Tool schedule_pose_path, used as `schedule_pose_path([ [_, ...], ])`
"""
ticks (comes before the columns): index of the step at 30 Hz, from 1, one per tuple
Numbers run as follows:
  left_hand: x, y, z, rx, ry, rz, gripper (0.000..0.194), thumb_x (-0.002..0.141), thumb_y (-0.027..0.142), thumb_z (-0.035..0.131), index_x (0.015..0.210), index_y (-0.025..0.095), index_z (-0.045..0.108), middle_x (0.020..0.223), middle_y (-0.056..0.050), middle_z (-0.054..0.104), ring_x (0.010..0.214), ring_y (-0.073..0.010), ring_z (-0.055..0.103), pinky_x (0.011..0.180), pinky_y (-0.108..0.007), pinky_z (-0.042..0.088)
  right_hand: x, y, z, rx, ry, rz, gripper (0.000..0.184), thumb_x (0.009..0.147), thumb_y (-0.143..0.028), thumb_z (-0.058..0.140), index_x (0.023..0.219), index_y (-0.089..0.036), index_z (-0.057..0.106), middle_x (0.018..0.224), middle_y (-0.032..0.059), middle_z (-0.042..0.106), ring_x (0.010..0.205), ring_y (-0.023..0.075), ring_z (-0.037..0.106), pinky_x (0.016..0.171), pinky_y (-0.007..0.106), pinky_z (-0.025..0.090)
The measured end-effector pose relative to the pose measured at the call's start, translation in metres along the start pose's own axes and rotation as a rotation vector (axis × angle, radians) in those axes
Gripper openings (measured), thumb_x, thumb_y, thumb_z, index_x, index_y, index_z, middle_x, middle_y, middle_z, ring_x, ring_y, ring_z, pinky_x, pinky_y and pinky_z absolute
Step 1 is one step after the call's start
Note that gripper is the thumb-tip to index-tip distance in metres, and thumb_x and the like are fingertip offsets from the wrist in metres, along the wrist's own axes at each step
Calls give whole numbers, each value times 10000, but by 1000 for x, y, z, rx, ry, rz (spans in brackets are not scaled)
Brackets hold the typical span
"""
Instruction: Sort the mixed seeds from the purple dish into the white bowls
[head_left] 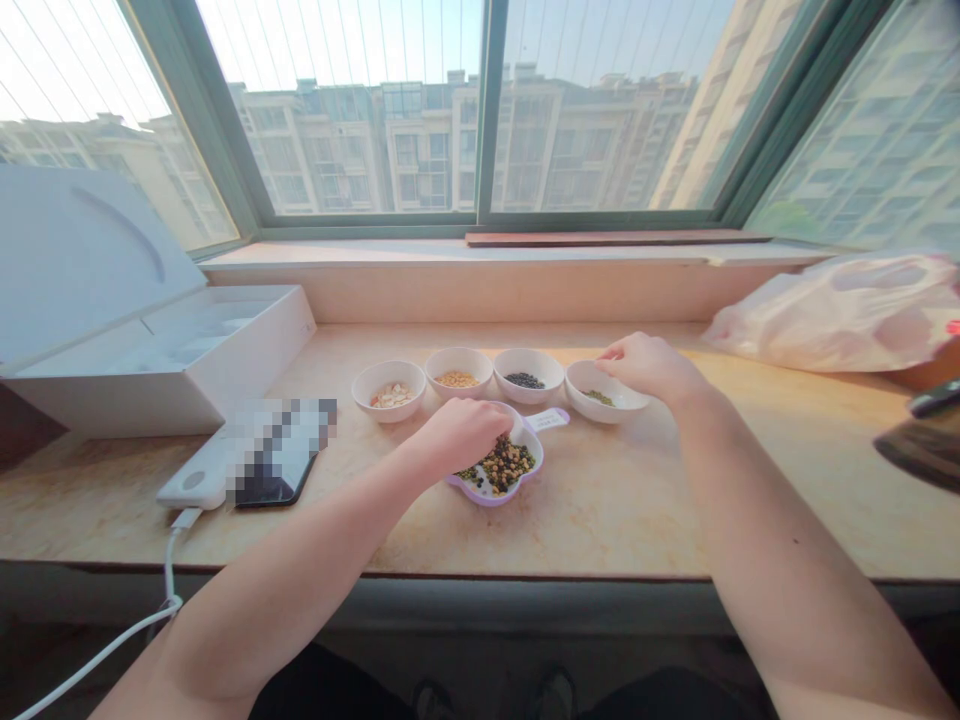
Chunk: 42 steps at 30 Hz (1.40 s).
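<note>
My left hand (471,430) reaches into a purple-edged white dish (496,499) with a short handle, its fingers closed together over mixed beans (506,462). Whatever those fingers pinch is hidden. At the far right of a row of white bowls, my right hand (649,362) has its fingers bent down over the rim of a bowl (630,403) with a few green beans (598,397) in it. Its fingertips are partly hidden. Beside that bowl stand one with black beans (525,381), one with yellow beans (457,380) and one with pale flat seeds (393,396).
On the left of the marbled counter (600,530) lie a white power bank (191,478) with a cable and a phone (277,485). An open white box (255,345) stands behind them. A plastic bag (840,315) and a dark object (922,440) are at the right.
</note>
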<state>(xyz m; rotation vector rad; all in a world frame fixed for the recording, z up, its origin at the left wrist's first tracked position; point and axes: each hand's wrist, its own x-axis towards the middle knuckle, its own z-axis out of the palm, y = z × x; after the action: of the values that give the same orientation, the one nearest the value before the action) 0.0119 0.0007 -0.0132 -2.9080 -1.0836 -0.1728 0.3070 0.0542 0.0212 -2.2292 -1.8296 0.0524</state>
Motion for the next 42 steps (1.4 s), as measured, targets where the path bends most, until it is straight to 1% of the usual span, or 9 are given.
schedule_pose_path([
  [8, -1, -1, -10, -55, 38, -33, 309, 932, 91, 487, 996, 199, 769, 1051, -54, 790, 901, -227, 743, 742, -295, 541, -9, -10, -1, -9, 20, -15, 270, 852, -353, 645, 987, -242, 850, 1034, 102, 815, 971, 299, 739, 776, 349, 526],
  [12, -2, -4, -11, -186, 149, -118, 325, 966, 117, 497, 1071, 216, 788, 1057, -54, 796, 938, -218, 745, 827, -314, 561, -12, -16, 1, -4, 72, -56, 279, 853, -349, 625, 974, -235, 849, 1040, 96, 813, 927, 290, 740, 744, 339, 521],
  [15, -2, -6, -11, -304, 237, -179, 294, 953, 123, 543, 1060, 230, 795, 1005, -42, 801, 913, -201, 741, 869, -322, 564, -15, -24, 1, 79, 126, -144, 266, 858, -351, 628, 932, -216, 845, 986, 98, 812, 880, 277, 731, 720, 335, 510],
  [17, -1, -6, -10, -434, 305, -203, 274, 927, 111, 577, 1047, 229, 793, 978, -32, 800, 878, -183, 733, 864, -321, 569, -21, -32, 1, 195, 147, -241, 271, 872, -365, 628, 923, -204, 840, 904, 91, 804, 816, 252, 714, 708, 330, 504],
  [20, 1, -6, -8, -777, 409, -243, 219, 900, 120, 629, 1045, 190, 777, 944, -39, 791, 789, -145, 714, 785, -287, 577, -34, -47, 2, 438, 132, -434, 299, 898, -402, 624, 964, -194, 829, 827, 68, 785, 708, 202, 663, 662, 316, 491],
  [24, 4, -7, -8, -1272, 461, -273, 207, 862, 192, 724, 1064, 150, 734, 898, -52, 773, 692, -108, 673, 671, -241, 544, -55, -67, 9, 694, -2, -637, 336, 895, -450, 663, 1035, -185, 815, 841, 65, 772, 622, 156, 596, 578, 298, 470],
  [27, 4, -7, -11, -1459, 473, -325, 203, 825, 213, 775, 1001, 144, 702, 820, -32, 750, 654, -92, 643, 669, -236, 520, -65, -76, 14, 769, -66, -699, 330, 875, -441, 706, 1057, -188, 814, 810, 58, 757, 635, 153, 608, 578, 290, 488],
  [33, 2, -8, -15, -1598, 447, -428, 275, 806, 205, 804, 1045, 154, 677, 875, -46, 760, 728, -117, 686, 726, -263, 519, -68, -83, 21, 801, -44, -751, 299, 850, -461, 755, 990, -206, 827, 858, 63, 772, 648, 146, 623, 592, 289, 505],
  [42, 4, -8, -9, -1620, 443, -440, 239, 786, 165, 819, 993, 134, 705, 864, -58, 768, 825, -149, 726, 899, -331, 552, -66, -85, 29, 790, 15, -786, 234, 885, -431, 740, 885, -214, 827, 824, 48, 756, 627, 140, 609, 594, 295, 494],
])
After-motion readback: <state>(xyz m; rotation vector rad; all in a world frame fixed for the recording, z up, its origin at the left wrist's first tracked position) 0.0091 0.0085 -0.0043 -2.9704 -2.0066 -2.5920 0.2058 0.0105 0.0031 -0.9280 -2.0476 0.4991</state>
